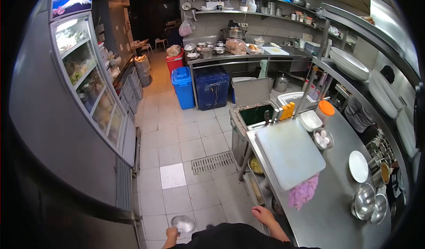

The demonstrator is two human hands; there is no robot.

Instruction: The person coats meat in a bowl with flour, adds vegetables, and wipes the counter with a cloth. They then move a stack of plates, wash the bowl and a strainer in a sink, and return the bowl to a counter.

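Observation:
My left hand [171,234] is low at the bottom edge and holds a small metal bowl [183,224] over the tiled floor. My right hand [262,214] hangs with curled fingers beside the front edge of the steel counter [336,204], touching nothing that I can see. On that counter lie a white cutting board [290,153] and a pink cloth [303,192] just past the hand.
A glass-door fridge [88,85] stands to the left. Blue bins [199,87] sit under a far worktable. A floor drain grate [212,162] lies ahead. The counter also holds a bowl of eggs [322,138], a white plate [358,166] and steel bowls [369,202].

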